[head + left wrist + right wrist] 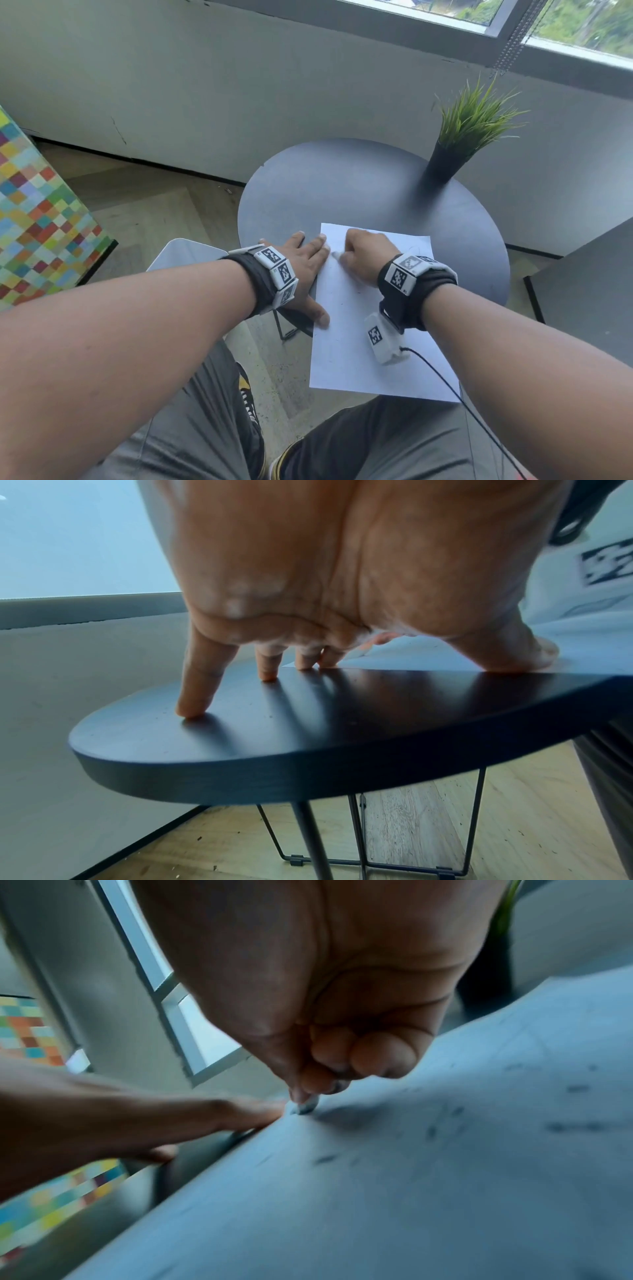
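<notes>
Pressing down with straight, spread fingers (195,696), the left hand (301,263) pins the left edge of the white sheet (349,342), thumb on the paper nearer the body. The sheet lies on the near side of the round dark tabletop (342,192) and overhangs toward the lap. The right hand (368,258), knuckles up, curls tight and pinches a small grey stub (303,1107) against the sheet, just beside the left index finger.

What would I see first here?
A white sheet of paper lies at the near edge of the round dark table. The left hand presses down its left edge while the right hand pinches a small grey thing against it. A spiky green plant stands at the table's far side.
</notes>
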A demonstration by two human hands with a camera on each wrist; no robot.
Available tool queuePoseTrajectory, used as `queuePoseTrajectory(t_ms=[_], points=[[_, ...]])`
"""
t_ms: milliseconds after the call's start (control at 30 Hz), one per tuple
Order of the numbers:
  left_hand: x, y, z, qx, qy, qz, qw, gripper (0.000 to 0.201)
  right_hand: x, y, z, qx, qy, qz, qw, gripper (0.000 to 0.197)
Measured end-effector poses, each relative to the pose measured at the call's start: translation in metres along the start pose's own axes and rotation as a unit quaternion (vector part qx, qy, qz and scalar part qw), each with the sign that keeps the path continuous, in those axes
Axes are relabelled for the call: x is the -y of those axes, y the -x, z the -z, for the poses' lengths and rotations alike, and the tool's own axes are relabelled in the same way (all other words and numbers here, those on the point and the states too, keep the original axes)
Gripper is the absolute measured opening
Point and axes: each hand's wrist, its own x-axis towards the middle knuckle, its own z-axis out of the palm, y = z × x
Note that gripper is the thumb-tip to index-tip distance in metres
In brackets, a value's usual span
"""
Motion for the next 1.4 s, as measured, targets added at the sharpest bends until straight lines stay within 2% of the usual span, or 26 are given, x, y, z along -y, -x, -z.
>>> queuePoseTrajectory(t_ms=[67, 200, 300, 367, 500, 667, 833, 967, 1000, 1067, 1167, 1200, 1233, 1300, 1333, 1400], points=[[0.001, -0.001, -0.001, 0.001, -0.002, 0.001, 1.000, 0.138, -0.001, 0.001, -0.003, -0.027, 0.005, -0.007, 1.000, 0.021], [0.001, -0.002, 0.000, -0.005, 0.005, -0.003, 1.000, 0.137, 0.011, 0.010, -0.008, 0.055, 0.024, 0.078, 0.995, 0.015], [-0.001, -0.001, 0.001, 0.004, 0.003, 0.001, 1.000, 0.138, -0.001, -0.006, 0.002, -0.008, 0.018, 0.008, 1.000, 0.019], [-0.001, -0.001, 0.001, 0.005, 0.005, 0.001, 1.000, 0.138, -0.004, -0.005, 0.001, -0.029, 0.019, 0.005, 0.999, 0.023], [0.000, -0.002, 0.000, -0.001, 0.002, 0.000, 1.000, 0.139, 0.001, 0.013, 0.000, 0.082, 0.050, 0.103, 0.990, 0.028], [-0.004, -0.001, 0.004, -0.005, -0.016, -0.001, 1.000, 0.137, -0.012, 0.003, 0.005, -0.021, 0.030, 0.033, 0.999, 0.025], [-0.005, 0.000, 0.009, 0.003, -0.024, -0.013, 1.000, 0.128, -0.007, 0.020, -0.004, 0.056, 0.018, 0.084, 0.995, 0.025], [-0.006, -0.002, 0.007, -0.001, -0.031, -0.013, 0.999, 0.132, -0.016, 0.008, 0.003, -0.007, 0.027, 0.002, 1.000, 0.027], [-0.006, -0.002, 0.007, 0.000, -0.031, -0.014, 0.999, 0.132, -0.016, 0.008, 0.000, -0.010, 0.015, 0.001, 1.000, 0.025], [-0.007, -0.002, 0.009, 0.009, -0.026, -0.015, 1.000, 0.131, -0.010, 0.016, -0.007, 0.032, -0.002, 0.050, 0.998, 0.021], [-0.006, -0.003, 0.010, 0.025, -0.009, -0.014, 1.000, 0.134, 0.001, 0.032, -0.009, 0.146, -0.005, 0.134, 0.980, 0.020], [-0.006, -0.003, 0.009, 0.024, -0.009, -0.016, 1.000, 0.134, -0.001, 0.029, -0.006, 0.138, 0.001, 0.139, 0.981, 0.020], [-0.006, -0.004, 0.009, 0.021, -0.013, -0.019, 1.000, 0.133, -0.005, 0.023, -0.003, 0.101, 0.009, 0.120, 0.988, 0.020], [-0.006, -0.003, 0.009, 0.019, -0.022, -0.017, 0.999, 0.133, -0.016, 0.014, 0.002, -0.001, 0.016, 0.035, 0.999, 0.020], [-0.007, -0.003, 0.009, 0.020, -0.025, -0.016, 0.999, 0.133, -0.017, 0.014, 0.001, -0.026, 0.018, 0.016, 0.999, 0.020], [-0.008, 0.000, 0.011, 0.024, -0.025, -0.015, 0.999, 0.132, -0.008, 0.024, -0.007, 0.009, 0.020, 0.069, 0.997, 0.019]])
